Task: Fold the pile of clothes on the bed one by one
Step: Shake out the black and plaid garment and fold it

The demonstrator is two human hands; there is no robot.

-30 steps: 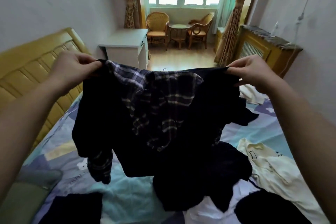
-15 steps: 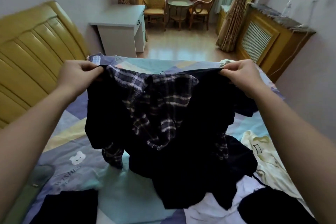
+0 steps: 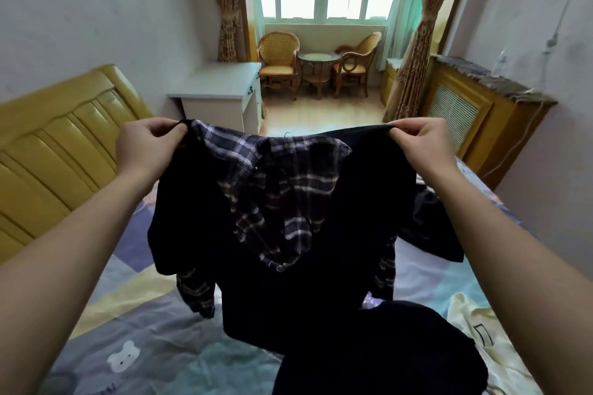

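Two hands up, both pinching the top edge of the dark garment [image 3: 288, 266] and holding it spread above the bed [image 3: 144, 340]. Left hand [image 3: 146, 146] has fingers curled on the left corner, right hand [image 3: 420, 144] on the right corner. Plaid hood lining [image 3: 279, 189] hangs down the garment's middle. Below the garment, another dark piece [image 3: 385, 353] lies on the bed; a cream garment [image 3: 475, 327] lies just right of that. Yellow headboard [image 3: 54, 151] sits left of the garment.
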